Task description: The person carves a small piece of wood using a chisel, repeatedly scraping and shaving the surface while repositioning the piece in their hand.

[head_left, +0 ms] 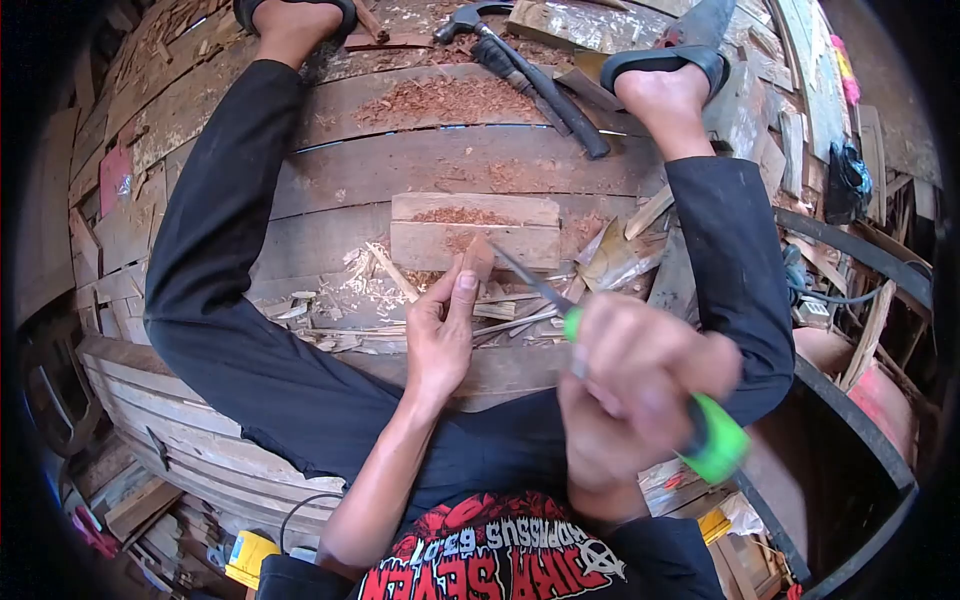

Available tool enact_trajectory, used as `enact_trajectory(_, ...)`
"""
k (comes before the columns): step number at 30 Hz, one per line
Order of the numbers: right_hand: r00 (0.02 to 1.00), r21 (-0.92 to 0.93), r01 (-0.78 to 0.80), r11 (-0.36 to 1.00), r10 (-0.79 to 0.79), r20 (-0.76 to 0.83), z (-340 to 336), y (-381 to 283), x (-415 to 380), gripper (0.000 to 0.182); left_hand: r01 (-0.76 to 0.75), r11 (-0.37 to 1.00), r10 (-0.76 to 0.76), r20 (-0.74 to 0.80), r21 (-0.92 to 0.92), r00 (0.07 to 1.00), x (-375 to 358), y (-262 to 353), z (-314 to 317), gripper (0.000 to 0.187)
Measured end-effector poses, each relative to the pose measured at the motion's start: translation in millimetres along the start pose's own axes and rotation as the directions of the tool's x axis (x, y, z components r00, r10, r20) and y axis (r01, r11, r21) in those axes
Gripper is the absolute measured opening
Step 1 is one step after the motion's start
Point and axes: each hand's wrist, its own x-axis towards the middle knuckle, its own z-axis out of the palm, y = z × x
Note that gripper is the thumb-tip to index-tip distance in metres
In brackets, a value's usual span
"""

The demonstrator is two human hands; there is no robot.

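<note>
My left hand pinches a small reddish-brown wood piece between thumb and fingers, at the near edge of a flat wooden block. Blurred by motion, my right hand is closed around the green handle of a tool. Its thin dark shaft points up and left, with the tip close to the right side of the small piece; whether they touch is unclear. Reddish shavings lie on the block.
A claw hammer and another dark-handled tool lie beyond the block on the plank floor. Splinters and offcuts are scattered around it. My legs stretch out on both sides. At the right are a dark metal frame and more scraps.
</note>
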Motion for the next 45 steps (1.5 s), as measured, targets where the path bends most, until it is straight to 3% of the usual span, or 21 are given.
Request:
enact_trajectory(3, 0.994, -0.290, -0.039, 0.956, 0.067, 0.090, -6, 62, -34, 0.019, -0.040, 0.999, 0.039, 0.006, 0.030, 0.999, -3, 4, 3, 0.050)
enact_trajectory(5, 0.986, -0.148, -0.057, 0.987, 0.032, -0.166, -12, 57, -33, 0.022, -0.059, 0.990, 0.060, 0.000, 0.126, 0.998, -3, 1, 1, 0.051)
enact_trajectory(8, 0.994, 0.078, -0.002, 0.997, 0.010, -0.108, -8, 2, 5, 0.027, -0.035, 0.992, 0.039, -0.031, 0.121, 0.999, -4, 0, 1, 0.053)
enact_trajectory(11, 0.997, 0.142, -0.014, 0.990, 0.024, -0.070, -9, 6, 6, 0.027, -0.117, 0.986, 0.118, -0.005, 0.122, 0.993, -4, -1, -1, 0.053)
enact_trajectory(16, 0.998, -0.411, -0.028, 0.911, 0.049, 0.042, -21, 75, -26, 0.019, -0.135, 0.987, 0.131, 0.048, 0.083, 0.990, -3, -6, 2, 0.060)
enact_trajectory(18, 0.973, -0.013, -0.135, 0.991, 0.131, -0.191, -20, 44, -6, 0.015, -0.132, 0.985, 0.126, 0.056, 0.114, 0.990, -2, -6, 0, 0.062)
enact_trajectory(21, 0.996, -0.116, -0.036, 0.993, 0.027, -0.081, -22, -2, 32, 0.017, -0.105, 0.991, 0.099, 0.078, 0.078, 0.992, -6, 7, 0, 0.064)
enact_trajectory(23, 0.997, 0.168, -0.070, 0.983, 0.073, -0.009, -29, -12, 36, 0.019, -0.070, 0.997, 0.066, 0.098, 0.043, 0.993, -7, 6, -1, 0.064)
enact_trajectory(24, 0.992, 0.202, -0.123, 0.972, 0.119, 0.031, -29, -5, 36, 0.019, -0.040, 0.999, 0.038, 0.107, 0.022, 0.994, -7, 6, -1, 0.064)
enact_trajectory(26, 0.947, 0.062, -0.284, 0.957, 0.290, -0.136, -13, 23, 11, 0.022, 0.063, 0.997, -0.059, 0.126, -0.034, 0.990, -8, 9, 0, 0.064)
enact_trajectory(29, 0.951, 0.108, -0.304, 0.947, 0.308, -0.028, -20, 44, -1, 0.028, 0.066, 0.993, -0.053, 0.129, -0.103, 0.990, -7, 5, 1, 0.064)
enact_trajectory(31, 0.959, 0.151, -0.259, 0.954, 0.273, -0.080, -13, 23, 10, 0.029, 0.052, 0.992, -0.038, 0.115, -0.114, 0.993, -10, 5, 6, 0.064)
enact_trajectory(33, 0.983, 0.130, -0.183, 0.975, 0.180, 0.032, -9, -3, 28, 0.035, 0.074, 0.990, -0.062, 0.100, -0.123, 0.993, -13, 4, 5, 0.065)
enact_trajectory(35, 0.989, 0.088, -0.070, 0.994, 0.058, 0.134, -9, 1, 29, 0.023, 0.108, 0.986, -0.094, 0.111, -0.125, 0.989, -8, 10, 3, 0.065)
enact_trajectory(36, 0.983, 0.071, -0.155, 0.985, 0.147, 0.108, -13, 16, 18, 0.024, 0.125, 0.984, -0.110, 0.118, -0.124, 0.987, -7, 11, 3, 0.064)
enact_trajectory(39, 0.958, -0.201, -0.127, 0.971, 0.173, 0.230, -19, 69, -5, 0.023, -0.055, 0.996, 0.065, 0.165, -0.065, 0.984, -5, 7, 3, 0.064)
enact_trajectory(40, 0.972, -0.117, -0.170, 0.979, 0.186, 0.144, -22, 67, -4, 0.021, -0.068, 0.992, 0.081, 0.121, -0.105, 0.989, -5, 7, 9, 0.064)
enact_trajectory(42, 0.974, 0.108, -0.224, 0.968, 0.222, 0.038, -18, 43, 10, 0.017, 0.048, 0.995, -0.035, 0.143, -0.085, 0.989, -6, 18, 5, 0.064)
enact_trajectory(43, 0.981, 0.076, -0.186, 0.980, 0.180, 0.078, -18, 29, 19, 0.018, 0.112, 0.991, -0.100, 0.146, -0.077, 0.984, -6, 23, 2, 0.064)
enact_trajectory(45, 0.983, 0.022, -0.099, 0.995, 0.094, 0.156, -17, 3, 38, 0.019, 0.098, 0.994, -0.089, 0.140, -0.055, 0.986, -4, 20, -1, 0.063)
